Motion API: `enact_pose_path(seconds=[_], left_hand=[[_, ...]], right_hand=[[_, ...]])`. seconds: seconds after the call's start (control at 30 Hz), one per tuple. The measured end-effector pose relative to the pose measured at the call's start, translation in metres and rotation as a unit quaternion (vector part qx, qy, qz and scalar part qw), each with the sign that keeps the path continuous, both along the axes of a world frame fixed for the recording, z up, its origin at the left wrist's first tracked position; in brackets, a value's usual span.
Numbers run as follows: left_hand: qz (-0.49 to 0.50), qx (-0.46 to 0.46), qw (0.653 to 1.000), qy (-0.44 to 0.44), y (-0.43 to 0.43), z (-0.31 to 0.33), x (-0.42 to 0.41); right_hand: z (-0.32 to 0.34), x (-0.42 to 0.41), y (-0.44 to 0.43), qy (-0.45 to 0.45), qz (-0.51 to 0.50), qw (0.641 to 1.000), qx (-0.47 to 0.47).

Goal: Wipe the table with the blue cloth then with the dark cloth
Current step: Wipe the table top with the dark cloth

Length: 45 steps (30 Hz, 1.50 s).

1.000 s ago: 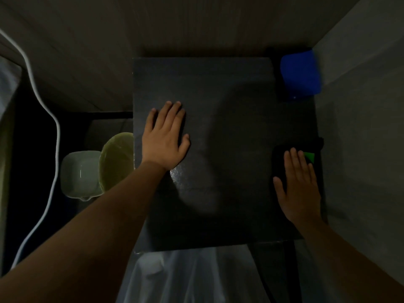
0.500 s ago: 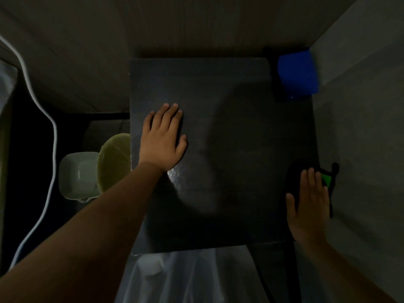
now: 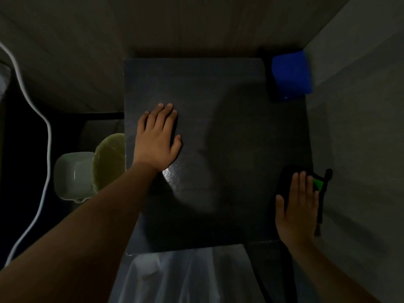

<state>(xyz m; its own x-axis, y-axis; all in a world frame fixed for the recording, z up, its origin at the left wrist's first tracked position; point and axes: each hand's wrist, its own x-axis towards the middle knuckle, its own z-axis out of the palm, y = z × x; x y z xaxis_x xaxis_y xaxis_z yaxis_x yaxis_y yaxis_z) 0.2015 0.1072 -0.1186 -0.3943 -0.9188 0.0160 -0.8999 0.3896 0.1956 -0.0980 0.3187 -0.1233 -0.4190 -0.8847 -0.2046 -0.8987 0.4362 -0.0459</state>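
Head view: right hand (image 3: 297, 206) presses flat, fingers (image 3: 302, 180) straight and together, on the dark cloth (image 3: 286, 178) at the surface's (image 3: 218, 95) right edge. Part seems to overhang, so an outward stroke could drop it. Blue cloth (image 3: 290, 75) sits at the far right corner; left hand (image 3: 156, 141) lies flat, fingers together.

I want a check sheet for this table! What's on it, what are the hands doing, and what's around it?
Surface: dark table, dimly lit, with a shiny spot near the left wrist.
Job's things: blue cloth at the far right corner; dark cloth with a green patch at the right edge.
Clutter: nothing seen.
Hands: left hand flat on the table; right hand flat on the dark cloth.
Cables: white cable left of the table.
Surroundings: pale tub and yellowish round container low on the left; grey wall on the right.
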Motion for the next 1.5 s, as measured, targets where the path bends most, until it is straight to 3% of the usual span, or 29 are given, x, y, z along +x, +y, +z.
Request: enact_pose_path(seconds=[0.3, 0.63, 1.13, 1.5], left_hand=[[0.003, 0.012, 0.999, 0.048, 0.002, 0.002, -0.002], [0.000, 0.006, 0.999, 0.040, 0.001, 0.002, -0.001], [-0.001, 0.009, 0.999, 0.031, -0.001, -0.002, 0.000], [-0.004, 0.005, 0.999, 0.037, -0.001, -0.004, 0.000]], right_hand=[[-0.004, 0.021, 0.003, 0.001, -0.031, 0.999, -0.021], [-0.003, 0.045, 0.002, -0.004, -0.046, 0.999, -0.022], [-0.004, 0.131, 0.008, -0.006, 0.031, 1.000, 0.004], [0.003, 0.194, -0.009, -0.063, 0.089, 0.994, 0.019]])
